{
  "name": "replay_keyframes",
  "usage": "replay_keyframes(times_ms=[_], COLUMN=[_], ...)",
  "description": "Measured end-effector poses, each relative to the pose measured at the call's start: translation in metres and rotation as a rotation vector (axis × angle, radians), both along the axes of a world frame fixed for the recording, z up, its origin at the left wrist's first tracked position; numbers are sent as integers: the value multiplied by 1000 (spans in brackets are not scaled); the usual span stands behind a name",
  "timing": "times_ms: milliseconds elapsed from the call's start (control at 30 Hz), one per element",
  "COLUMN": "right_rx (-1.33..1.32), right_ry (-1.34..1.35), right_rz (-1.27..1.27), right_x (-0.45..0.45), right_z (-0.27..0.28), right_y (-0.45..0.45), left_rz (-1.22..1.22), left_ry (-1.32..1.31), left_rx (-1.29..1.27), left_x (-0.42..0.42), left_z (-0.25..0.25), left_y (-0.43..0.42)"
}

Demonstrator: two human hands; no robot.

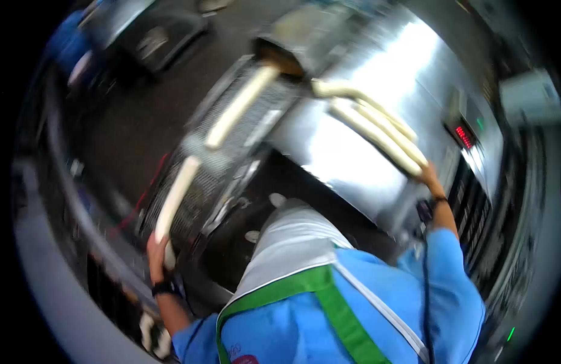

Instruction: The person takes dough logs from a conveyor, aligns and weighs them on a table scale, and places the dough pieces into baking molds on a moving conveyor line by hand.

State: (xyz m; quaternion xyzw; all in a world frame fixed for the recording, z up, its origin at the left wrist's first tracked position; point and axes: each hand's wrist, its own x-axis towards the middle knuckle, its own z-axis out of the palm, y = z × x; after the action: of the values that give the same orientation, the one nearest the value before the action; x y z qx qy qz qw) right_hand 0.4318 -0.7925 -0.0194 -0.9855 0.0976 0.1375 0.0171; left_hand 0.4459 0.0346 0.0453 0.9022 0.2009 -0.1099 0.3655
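On the left, my left hand is closed around the near end of a long pale dough roll, which lies along a mesh conveyor belt. A second dough roll lies farther up the same belt. Off to the right, my right hand grips the near end of a dough roll on the shiny metal table. Several rolls lie side by side there, the farther ones partly hidden. Motion blur softens the fingers of both hands.
A machine housing stands at the belt's far end. On the table's right is a device with a red digital display. A metal rail curves along the left. Another person's blue sleeve shows at upper left.
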Motion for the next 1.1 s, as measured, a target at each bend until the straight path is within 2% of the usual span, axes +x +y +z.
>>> replay_keyframes(times_ms=[33, 67, 100, 167, 200, 233, 300, 433, 467, 567, 667, 700, 733, 767, 800, 867, 967, 1100], right_rx=[77, 177, 253, 304, 571, 493, 273, 20, 27, 165, 307, 352, 394, 438, 482, 572, 713, 913], right_ry=[104, 186, 270, 464, 386, 393, 418, 433, 396, 327, 261, 231, 211, 186, 159, 120, 77, 48], right_rz=[-38, -88, -130, -213, -268, -266, -311, -434, -439, -386, -304, -269, -227, -182, -135, -15, 201, 535], right_x=[-9, -27, -39, -44, -58, -67, -77, -79, -80, -71, -47, -33, -20, -5, 12, 44, 77, 89], right_z=[4, -1, 0, -16, 34, 32, 21, 21, 22, 38, 73, 88, 105, 124, 144, 186, 244, 306], right_y=[5, 3, -4, -30, 16, 17, 18, 41, 37, 52, 81, 98, 110, 124, 139, 177, 249, 378], left_rz=[62, 2, 108, 143, 98, 185, 232, 286, 387, 424, 512, 529, 597, 713, 714, 822, 961, 1037], left_ry=[-16, -116, -88, -212, -132, -77, -138, -260, -300, -487, -798, -949, -1060, -1120, -1160, -1302, -1502, -1573], left_rx=[-132, -8, -225, -337, -470, -508, -841, -1042, -1082, -1150, -1213, -1175, -1027, -1031, -830, -691, -535, -459], left_x=[-12, -28, -45, -66, -64, -75, -103, -135, -140, -156, -181, -198, -212, -231, -251, -285, -331, -379], left_z=[17, 3, 21, 63, 56, 50, 40, 70, 79, 116, 150, 166, 187, 196, 204, 221, 223, 197], left_y=[-5, 12, -2, -37, -29, -28, -22, -27, -33, -37, -22, -14, -10, 2, 13, 24, 36, 51])
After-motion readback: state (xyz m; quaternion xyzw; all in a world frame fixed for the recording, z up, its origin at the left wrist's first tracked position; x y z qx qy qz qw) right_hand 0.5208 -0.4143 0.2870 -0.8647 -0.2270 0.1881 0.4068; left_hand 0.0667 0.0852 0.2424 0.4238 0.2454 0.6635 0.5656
